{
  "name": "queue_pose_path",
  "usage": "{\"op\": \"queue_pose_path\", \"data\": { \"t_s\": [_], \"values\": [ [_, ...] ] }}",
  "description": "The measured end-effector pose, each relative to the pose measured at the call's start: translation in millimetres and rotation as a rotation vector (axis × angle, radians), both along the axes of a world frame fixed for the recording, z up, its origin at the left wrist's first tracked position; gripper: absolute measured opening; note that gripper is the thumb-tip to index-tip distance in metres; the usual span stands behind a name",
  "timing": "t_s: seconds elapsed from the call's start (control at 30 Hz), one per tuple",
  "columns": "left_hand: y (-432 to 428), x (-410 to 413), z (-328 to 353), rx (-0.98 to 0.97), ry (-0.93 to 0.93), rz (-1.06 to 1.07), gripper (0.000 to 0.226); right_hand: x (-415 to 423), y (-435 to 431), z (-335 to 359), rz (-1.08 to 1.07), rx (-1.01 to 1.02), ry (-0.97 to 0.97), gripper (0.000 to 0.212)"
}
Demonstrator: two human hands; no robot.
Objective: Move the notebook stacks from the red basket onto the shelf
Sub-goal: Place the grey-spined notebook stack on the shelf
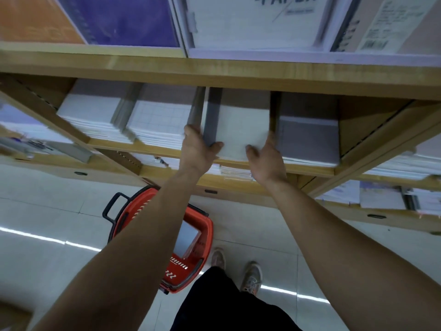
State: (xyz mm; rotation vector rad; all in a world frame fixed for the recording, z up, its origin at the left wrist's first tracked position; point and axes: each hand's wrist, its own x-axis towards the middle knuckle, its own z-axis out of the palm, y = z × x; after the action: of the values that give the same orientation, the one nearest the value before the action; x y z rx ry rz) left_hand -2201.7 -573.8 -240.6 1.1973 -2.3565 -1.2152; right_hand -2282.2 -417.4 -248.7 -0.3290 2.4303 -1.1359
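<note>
Your thick white paper notebook stack (238, 125) sits on the light wooden shelf (114, 147), mid-row. Left hand (198, 149) and right hand (265, 158) each have a grip clamped on one side edge. It's probably heavy with slippery covers, so squeeze inward, fingers underneath.

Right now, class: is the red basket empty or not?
Not empty: the red basket holds a notebook stack leaning inside.

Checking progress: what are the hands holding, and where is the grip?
One notebook stack on the shelf: the left hand grips its near left corner, the right hand its near right corner, thumbs on top.
</note>
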Motion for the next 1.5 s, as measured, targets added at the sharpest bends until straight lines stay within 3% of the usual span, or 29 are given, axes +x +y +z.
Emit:
{"op": "queue_pose_path", "data": {
  "t_s": [0.2,0.47,0.6,0.83,0.97,1.1,1.2,1.3,1.5],
  "values": [
    [-20.0,65.4,2.0,0.030,-0.056,-0.019,0.067,46.4,-12.2,15.0,-0.012,-0.039,-0.110,0.041],
    [-107.5,102.4,19.2,-0.014,0.061,0.055,0.055,94.7,-109.5,37.5,0.001,-0.146,-0.020,0.036],
    [-161.5,92.5,10.3,0.006,0.054,0.153,0.052,99.8,-154.9,30.2,0.094,-0.105,-0.065,0.044],
    [-194.7,55.7,-15.1,-0.073,0.003,0.169,0.049,109.8,-137.9,-22.1,0.186,0.183,-0.087,0.043],
    [-200.5,39.7,-12.4,-0.131,-0.087,0.209,0.049,107.0,-139.3,-24.0,0.238,0.239,0.040,0.045],
    [-200.6,58.7,-22.6,-0.394,-0.192,0.119,0.060,101.0,-150.6,-13.4,0.294,0.269,0.251,0.050],
    [-210.3,72.8,-39.7,-0.394,-0.129,0.054,0.067,98.4,-161.1,-7.8,0.283,0.246,0.342,0.061],
    [-215.5,75.4,-42.1,-0.394,-0.062,0.075,0.062,93.5,-175.1,-8.1,0.292,0.248,0.298,0.074],
    [-214.2,74.1,-34.0,-0.247,0.050,0.128,0.052,88.7,-201.2,-9.8,0.288,0.230,0.179,0.070]
  ]
}}
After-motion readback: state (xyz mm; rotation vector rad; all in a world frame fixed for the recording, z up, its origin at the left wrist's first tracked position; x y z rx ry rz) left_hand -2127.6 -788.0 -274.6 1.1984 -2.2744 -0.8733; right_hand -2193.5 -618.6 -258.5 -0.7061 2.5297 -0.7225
